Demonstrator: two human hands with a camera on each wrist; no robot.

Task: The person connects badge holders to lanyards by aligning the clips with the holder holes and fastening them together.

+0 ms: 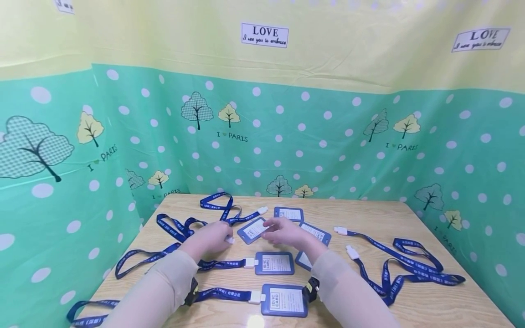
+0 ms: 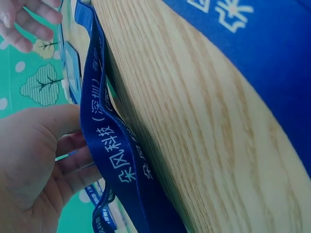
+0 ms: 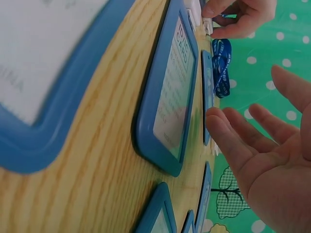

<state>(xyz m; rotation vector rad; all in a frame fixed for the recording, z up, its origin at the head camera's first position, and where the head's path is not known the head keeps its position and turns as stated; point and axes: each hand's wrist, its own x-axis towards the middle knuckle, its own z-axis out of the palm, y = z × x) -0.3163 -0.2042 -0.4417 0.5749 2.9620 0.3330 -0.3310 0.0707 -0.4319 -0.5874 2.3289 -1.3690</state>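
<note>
My left hand (image 1: 211,239) pinches the white plastic clip (image 3: 208,25) of a blue lanyard (image 2: 109,141) with white lettering, low over the left middle of the table. Just right of it lies a loose blue ID card holder (image 1: 248,233), tilted on the tabletop. My right hand (image 1: 285,232) is beside that holder's right end, fingers spread and relaxed with nothing in them; its fingertips overlap the holder's edge in the head view. In the right wrist view the thumb and fingers stand apart.
Nearer me, one card holder (image 1: 283,264) and another card holder (image 1: 291,303) have lanyards clipped on. Several loose holders, one a far card holder (image 1: 289,211), lie around my right hand. Lanyards (image 1: 393,273) lie at right, more at left. A green curtain (image 1: 328,150) surrounds the wooden table (image 1: 434,305).
</note>
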